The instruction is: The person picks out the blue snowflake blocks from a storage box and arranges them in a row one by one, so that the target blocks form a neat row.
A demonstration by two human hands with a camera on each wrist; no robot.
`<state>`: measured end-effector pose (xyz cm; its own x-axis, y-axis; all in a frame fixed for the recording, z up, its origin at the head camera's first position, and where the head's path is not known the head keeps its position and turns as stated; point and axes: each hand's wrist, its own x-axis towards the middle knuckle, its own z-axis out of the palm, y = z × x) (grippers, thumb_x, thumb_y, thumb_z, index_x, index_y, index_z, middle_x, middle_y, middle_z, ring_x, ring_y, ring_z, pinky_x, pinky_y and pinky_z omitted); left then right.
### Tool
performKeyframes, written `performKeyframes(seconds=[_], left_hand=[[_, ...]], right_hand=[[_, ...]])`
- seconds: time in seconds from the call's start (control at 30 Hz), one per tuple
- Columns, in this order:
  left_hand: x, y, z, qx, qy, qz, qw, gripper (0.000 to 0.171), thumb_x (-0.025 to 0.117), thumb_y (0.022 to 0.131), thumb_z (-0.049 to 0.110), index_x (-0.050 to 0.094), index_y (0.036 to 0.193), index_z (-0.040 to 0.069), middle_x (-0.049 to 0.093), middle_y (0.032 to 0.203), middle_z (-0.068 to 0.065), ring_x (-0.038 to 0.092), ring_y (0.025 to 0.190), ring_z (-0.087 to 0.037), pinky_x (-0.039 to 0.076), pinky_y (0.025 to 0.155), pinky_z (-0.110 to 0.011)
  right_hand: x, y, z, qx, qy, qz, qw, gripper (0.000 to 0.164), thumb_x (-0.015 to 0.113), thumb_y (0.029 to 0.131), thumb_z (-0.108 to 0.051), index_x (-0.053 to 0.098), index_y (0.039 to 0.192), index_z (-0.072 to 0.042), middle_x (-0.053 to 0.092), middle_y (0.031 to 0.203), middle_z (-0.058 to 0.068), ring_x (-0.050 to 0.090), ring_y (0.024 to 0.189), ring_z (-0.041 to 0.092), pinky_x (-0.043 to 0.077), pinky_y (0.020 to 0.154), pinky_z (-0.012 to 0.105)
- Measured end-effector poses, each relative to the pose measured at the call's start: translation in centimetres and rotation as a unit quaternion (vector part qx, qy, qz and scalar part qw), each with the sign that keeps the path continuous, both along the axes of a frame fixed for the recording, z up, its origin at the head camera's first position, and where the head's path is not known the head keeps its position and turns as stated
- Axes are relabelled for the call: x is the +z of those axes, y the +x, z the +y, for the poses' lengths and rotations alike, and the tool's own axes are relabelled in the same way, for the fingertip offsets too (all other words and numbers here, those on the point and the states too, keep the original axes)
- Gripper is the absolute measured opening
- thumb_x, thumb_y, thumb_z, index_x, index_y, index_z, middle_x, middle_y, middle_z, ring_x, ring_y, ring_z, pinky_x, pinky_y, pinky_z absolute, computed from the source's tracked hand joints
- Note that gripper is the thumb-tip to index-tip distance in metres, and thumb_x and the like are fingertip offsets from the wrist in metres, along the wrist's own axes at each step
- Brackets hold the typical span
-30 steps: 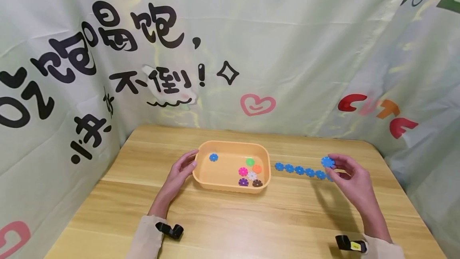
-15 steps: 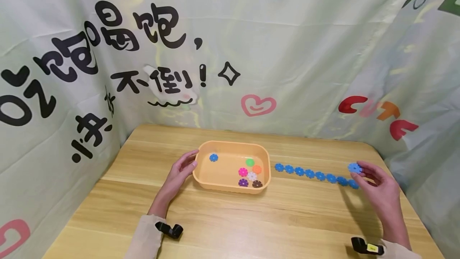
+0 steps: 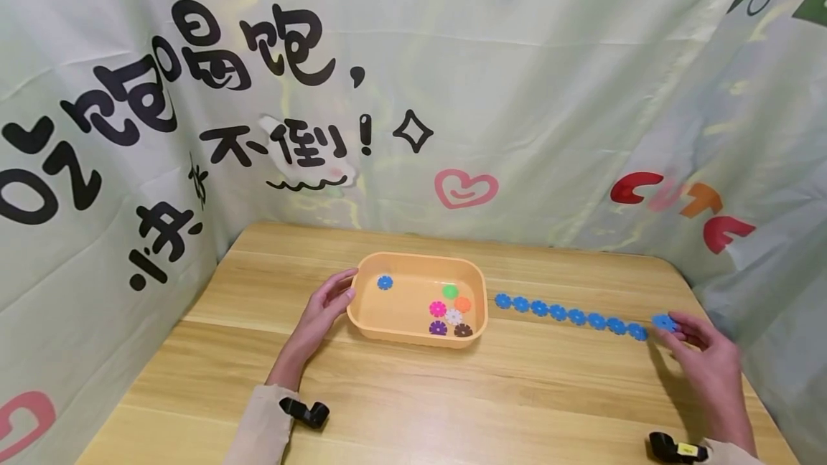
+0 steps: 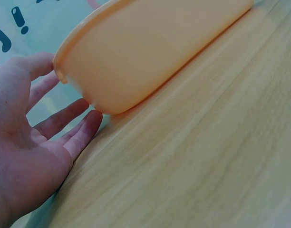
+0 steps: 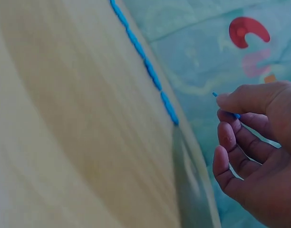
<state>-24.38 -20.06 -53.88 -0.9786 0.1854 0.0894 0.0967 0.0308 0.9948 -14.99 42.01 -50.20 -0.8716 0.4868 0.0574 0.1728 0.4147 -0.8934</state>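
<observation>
Near the table's right side my right hand (image 3: pixel 707 354) pinches a blue snowflake disc (image 3: pixel 663 322) between thumb and fingers; in the right wrist view only a thin sliver of this disc (image 5: pixel 215 94) shows. Just left of it, a row of several blue snowflake discs (image 3: pixel 577 316) lies along the table, its near end close to my fingertips. My left hand (image 3: pixel 328 305) rests against the left end of an orange plastic tray (image 3: pixel 413 340). In the left wrist view the fingers (image 4: pixel 64 118), extended and spread, touch the tray's outer wall (image 4: pixel 136 61).
Inside the tray, one blue disc (image 3: pixel 385 283) sits at the left. Green (image 3: pixel 450 291), orange (image 3: pixel 462 304), pink (image 3: pixel 438 309), white (image 3: pixel 454 316), purple (image 3: pixel 438 328) and brown (image 3: pixel 463 331) discs cluster at its right. A printed curtain (image 3: pixel 555 106) hangs behind the wooden table (image 3: pixel 517 407).
My right hand has moved rightward along the row and lowered toward its right end, still pinching the blue disc. More of the row is uncovered. The left hand and tray stay in place.
</observation>
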Motion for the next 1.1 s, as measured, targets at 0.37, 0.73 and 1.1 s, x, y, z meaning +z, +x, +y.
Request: performKeyframes(seconds=[0.37, 0.73, 1.1], left_hand=[[0.0, 0.2, 0.0, 0.005, 0.000, 0.000, 1.0000, 0.045, 0.062, 0.104, 0.031, 0.054, 0.147, 0.020, 0.052, 0.150, -0.011, 0.052, 0.136, -0.029, 0.055, 0.097, -0.033], [0.2, 0.1, 0.1, 0.003, -0.005, 0.001, 1.0000, 0.046, 0.062, 0.104, 0.032, 0.054, 0.148, 0.020, 0.051, 0.150, -0.012, 0.052, 0.135, -0.030, 0.055, 0.097, -0.033], [0.1, 0.1, 0.1, 0.005, -0.007, 0.006, 0.9999, 0.046, 0.062, 0.105, 0.031, 0.053, 0.148, 0.020, 0.051, 0.150, -0.012, 0.052, 0.135, -0.031, 0.055, 0.097, -0.034]], right_hand=[[-1.1, -0.4, 1.2, 0.013, 0.123, -0.033, 0.992, 0.046, 0.075, 0.093, -0.013, 0.059, 0.126, 0.015, 0.054, 0.077, -0.028, 0.049, 0.068, -0.013, 0.045, 0.058, 0.008], [-1.1, -0.5, 1.7, 0.036, 0.155, -0.089, 0.983, 0.052, 0.075, 0.095, -0.026, 0.062, 0.126, 0.013, 0.058, 0.080, -0.024, 0.047, 0.068, -0.011, 0.043, 0.059, 0.012], [-1.3, -0.3, 1.6, 0.051, 0.154, -0.078, 0.984, 0.051, 0.074, 0.095, -0.023, 0.061, 0.127, 0.014, 0.060, 0.083, -0.023, 0.046, 0.070, -0.014, 0.043, 0.060, 0.011]])
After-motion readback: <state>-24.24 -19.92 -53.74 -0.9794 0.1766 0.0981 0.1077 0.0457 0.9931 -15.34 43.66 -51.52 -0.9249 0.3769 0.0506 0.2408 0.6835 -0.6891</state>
